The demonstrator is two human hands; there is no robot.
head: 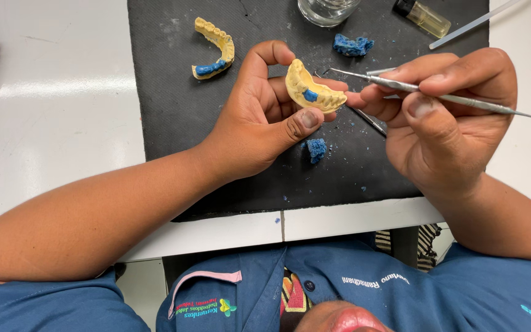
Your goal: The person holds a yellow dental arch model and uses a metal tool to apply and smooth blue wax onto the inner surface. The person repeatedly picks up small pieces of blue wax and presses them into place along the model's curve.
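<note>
White tabletop (62, 123) is covered by a black mat (173, 104), where a second cast (214, 48), blue wax lumps (352, 45) and a glass jar (328, 10) are laid. A yellow dental cast (313, 89) is pinched above the mat between left hand (259, 117) thumb and fingers (302, 120). A metal carving tool (437, 95) is gripped by closed right hand (447, 114) fingers, its tip held at the cast.

Operator wears a dark blue work shirt with short sleeves — both forearms bare from above the elbow down. Left hand (265, 117) and right hand (444, 117) ungloved; no rings, no watch, no wristband seen. Nails cut short. Shirt chest carries small embroidered lettering on either side, plus a little multicoloured emblem. One pocket flap edged in pale pink. Dark button at the placket — patterned red-and-yellow fabric shows beneath the open collar.
</note>
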